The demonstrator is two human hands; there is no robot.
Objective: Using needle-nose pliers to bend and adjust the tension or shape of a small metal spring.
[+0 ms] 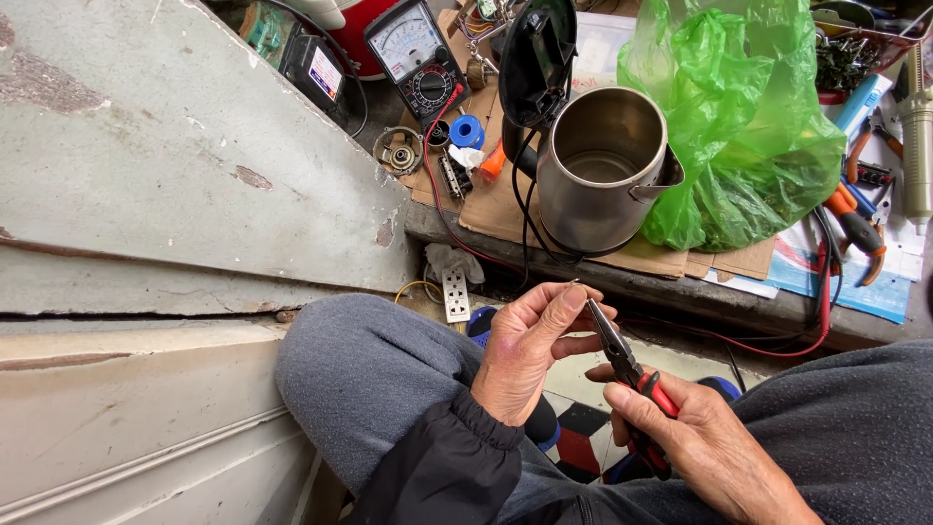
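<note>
My left hand (530, 340) is raised above my knee, thumb and fingers pinched on a thin wire end (573, 284). My right hand (695, 442) grips the red-and-black handles of long-nose pliers (614, 352), whose dark jaws point up toward the left fingertips. A steel electric kettle (603, 170) with its black lid flipped open stands on the low bench just beyond my hands; black and red leads trail down from it toward my lap.
An analog multimeter (416, 53), a blue solder spool (467, 130) and small parts lie on cardboard behind the kettle. A green plastic bag (739, 126) sits to its right, with orange-handled pliers (855, 228) beyond. A white power strip (456, 294) lies below the bench. A grey wall fills the left.
</note>
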